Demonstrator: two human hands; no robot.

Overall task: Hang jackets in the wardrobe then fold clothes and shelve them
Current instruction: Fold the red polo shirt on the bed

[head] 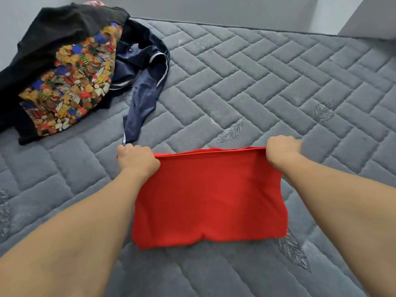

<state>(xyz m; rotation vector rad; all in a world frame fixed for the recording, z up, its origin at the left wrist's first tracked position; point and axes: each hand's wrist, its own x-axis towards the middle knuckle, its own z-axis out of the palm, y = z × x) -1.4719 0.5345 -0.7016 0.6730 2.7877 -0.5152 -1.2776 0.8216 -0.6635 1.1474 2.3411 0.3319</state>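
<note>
our bare forearms reach out over the grey quilted mattress (pixel 267 82), left hand (pixel 137 160) and right hand (pixel 281 150) each curled tight on a far corner of the folded red cloth garment (pixel 209 198), keeping its edge taut for folding.

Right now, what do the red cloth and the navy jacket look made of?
Red cloth: soft matte knit, probably cotton jersey; it drapes limp without shine. Navy jacket: smooth synthetic, likely polyester or nylon; it has a slight sheen.
</note>
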